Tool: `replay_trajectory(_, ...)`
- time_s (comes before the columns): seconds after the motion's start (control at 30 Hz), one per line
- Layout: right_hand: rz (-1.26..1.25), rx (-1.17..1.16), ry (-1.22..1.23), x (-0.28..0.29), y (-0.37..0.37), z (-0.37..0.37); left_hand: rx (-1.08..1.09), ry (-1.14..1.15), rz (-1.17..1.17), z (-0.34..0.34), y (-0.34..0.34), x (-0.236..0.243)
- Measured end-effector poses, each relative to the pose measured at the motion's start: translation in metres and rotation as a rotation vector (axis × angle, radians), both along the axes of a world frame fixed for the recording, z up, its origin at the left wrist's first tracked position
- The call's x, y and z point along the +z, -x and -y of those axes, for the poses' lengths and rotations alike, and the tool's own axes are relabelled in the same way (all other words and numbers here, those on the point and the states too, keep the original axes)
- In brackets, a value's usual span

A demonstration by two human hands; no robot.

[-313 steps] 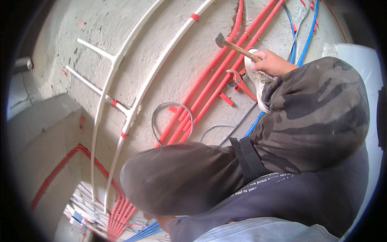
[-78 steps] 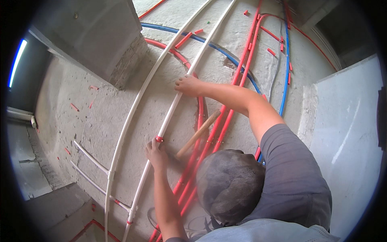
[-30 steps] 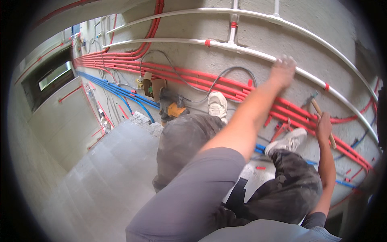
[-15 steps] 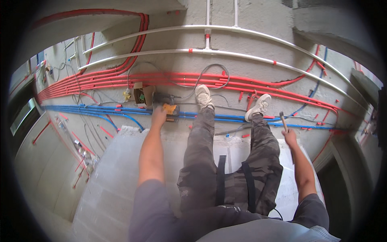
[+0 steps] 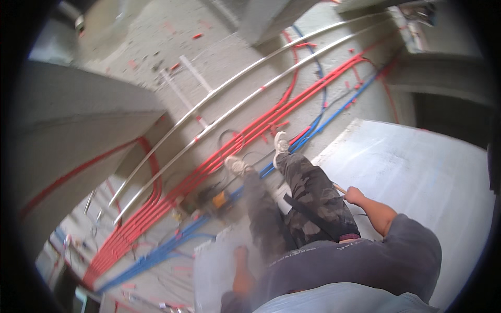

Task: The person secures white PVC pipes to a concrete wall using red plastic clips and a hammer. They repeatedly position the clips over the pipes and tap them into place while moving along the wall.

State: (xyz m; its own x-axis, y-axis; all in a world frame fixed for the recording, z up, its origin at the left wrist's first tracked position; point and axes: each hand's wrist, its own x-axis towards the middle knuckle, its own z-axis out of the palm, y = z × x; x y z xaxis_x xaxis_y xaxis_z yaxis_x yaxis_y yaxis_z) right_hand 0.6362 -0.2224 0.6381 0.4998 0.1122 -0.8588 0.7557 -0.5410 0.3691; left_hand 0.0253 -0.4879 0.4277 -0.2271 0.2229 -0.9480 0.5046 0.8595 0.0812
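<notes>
My right hand [image 5: 355, 196] is closed round a tool with a pale wooden handle [image 5: 340, 188], held beside my right thigh. The far end of the tool is hidden, so I cannot tell its exact kind. My left hand [image 5: 241, 254] hangs low beside my left leg, over the edge of a pale grey slab. It is smeared by motion and its fingers do not show clearly. Beyond it, on the floor by my left shoe [image 5: 237, 165], lies a blurred yellow-orange and dark power tool [image 5: 219, 200], apart from my hand.
Red conduits [image 5: 172, 201] and blue conduits [image 5: 172, 241] run in bundles across the concrete floor, with white pipes [image 5: 229, 89] beyond. The pale slab [image 5: 417, 167] spreads at right. Concrete walls [image 5: 78, 109] rise at left. Scraps of red pipe [image 5: 197, 36] lie about.
My view has swung round and tilted. My left hand has come off the power tool and drawn back toward my body. The wooden-handled tool stays in my right hand, now near my thigh.
</notes>
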Motion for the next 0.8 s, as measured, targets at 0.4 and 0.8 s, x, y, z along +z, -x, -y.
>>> replay_trajectory(0.4, -0.271, -0.454, -0.181, -0.03, -0.029, 0.031, 0.4, -0.41, -0.058, -0.201, -0.042, 0.125)
replay_trajectory(0.8, -0.249, -0.532, -0.372, -0.009, -0.077, -0.007, 0.22, -0.565, 0.099, -0.235, -0.11, 0.212)
